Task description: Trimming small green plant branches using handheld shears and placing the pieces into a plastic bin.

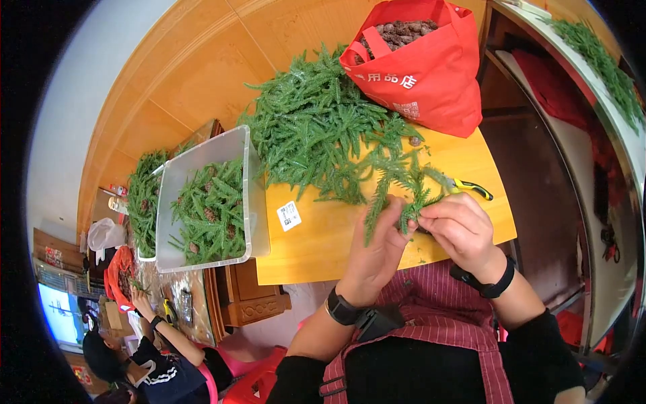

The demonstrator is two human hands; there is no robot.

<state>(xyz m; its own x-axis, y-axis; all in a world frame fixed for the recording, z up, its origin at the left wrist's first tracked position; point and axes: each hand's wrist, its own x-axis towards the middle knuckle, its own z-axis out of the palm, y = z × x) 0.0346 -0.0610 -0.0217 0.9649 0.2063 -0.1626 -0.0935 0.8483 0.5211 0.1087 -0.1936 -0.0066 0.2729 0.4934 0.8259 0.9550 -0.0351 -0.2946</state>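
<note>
Over the near part of the yellow table, both hands are closed on one green artificial pine sprig (412, 195). My left hand (378, 250) pinches it low between thumb and fingers. My right hand (464, 230) has its fingertips pressed together at the sprig's base, from the right; whether they also grip something smaller is hidden. Pliers with yellow-and-black handles (475, 188) lie just beyond my right hand. A large heap of pine sprigs (316, 121) covers the far left of the table, its loose ends reaching toward my hands. One pine cone (414, 141) lies beside the heap.
A red bag (424, 87) full of pine cones (404, 32) stands at the back. To the left is a clear plastic bin (256, 222) with sprigs and cones. A white label (289, 215) lies on the table (316, 259). A co-worker (161, 363) works at the lower left.
</note>
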